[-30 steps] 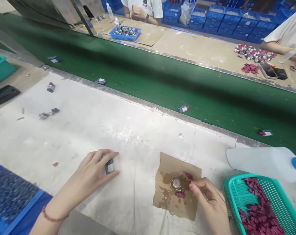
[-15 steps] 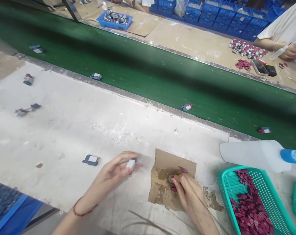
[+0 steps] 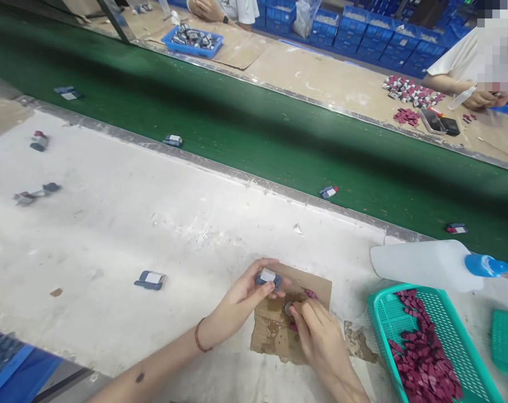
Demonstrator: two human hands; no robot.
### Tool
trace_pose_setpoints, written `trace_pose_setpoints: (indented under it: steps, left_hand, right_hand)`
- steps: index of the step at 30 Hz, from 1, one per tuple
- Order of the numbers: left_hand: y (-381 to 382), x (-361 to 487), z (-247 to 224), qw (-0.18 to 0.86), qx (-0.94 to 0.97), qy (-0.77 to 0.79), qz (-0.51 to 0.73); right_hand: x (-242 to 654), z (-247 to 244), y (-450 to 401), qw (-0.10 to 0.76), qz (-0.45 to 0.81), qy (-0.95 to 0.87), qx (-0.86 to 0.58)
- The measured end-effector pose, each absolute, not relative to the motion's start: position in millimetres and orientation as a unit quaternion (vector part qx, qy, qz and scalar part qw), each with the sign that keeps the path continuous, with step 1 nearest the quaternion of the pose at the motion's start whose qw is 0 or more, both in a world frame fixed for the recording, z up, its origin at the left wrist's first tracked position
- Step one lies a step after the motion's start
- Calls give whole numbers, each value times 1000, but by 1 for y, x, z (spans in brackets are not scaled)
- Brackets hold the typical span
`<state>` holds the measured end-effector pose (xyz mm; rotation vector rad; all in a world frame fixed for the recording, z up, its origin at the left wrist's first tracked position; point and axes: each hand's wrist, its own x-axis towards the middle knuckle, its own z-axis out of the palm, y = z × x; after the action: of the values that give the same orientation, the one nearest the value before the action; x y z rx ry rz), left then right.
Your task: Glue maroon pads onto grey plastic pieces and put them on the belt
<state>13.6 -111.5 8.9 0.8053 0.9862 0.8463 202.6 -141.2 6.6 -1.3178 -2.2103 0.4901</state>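
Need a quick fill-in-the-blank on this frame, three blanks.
1. The left hand pinches a small ___ part.
2. The right hand rests on a piece of ___.
3. The basket of dark red pieces is coloured ___.
Missing: blue-and-white; cardboard; teal

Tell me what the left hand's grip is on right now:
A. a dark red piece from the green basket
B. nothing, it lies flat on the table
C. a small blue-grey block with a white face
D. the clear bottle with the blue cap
C: the left hand pinches a small blue-grey block with a white face over the edge of the cardboard scrap, far from the green basket and bottle.
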Motion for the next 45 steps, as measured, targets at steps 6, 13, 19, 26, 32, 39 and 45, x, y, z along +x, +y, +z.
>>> trace_pose_setpoints:
  steps: [6,13,19,26,32,39,45]
  left_hand:
    - [-116,15,0,705,383,424,420]
    - [-121,12,-2,652,502,438,361]
    - [-128,11,-7,574,617,440,310]
    - [-130,11,-11,558,634,436,310]
    - [-125,11,-6,582,625,420,307]
    - [-123,11,-9,608,598,416,314]
    - [-122,11,-9,590,626,408,306]
  right_hand:
    - [206,5,-143,257,223,-793,-506]
    - [207,15,-141,380,486,-528,-584]
    - [196,24,-131,447,535,-441,-565]
    - [194,21,-133,433,553,-439,-560]
    - [196,18,-135,414,554,-473,-546]
    - [201,15,-137,381,540,-546,-514]
    - [211,19,-133,336,459,-677,-467]
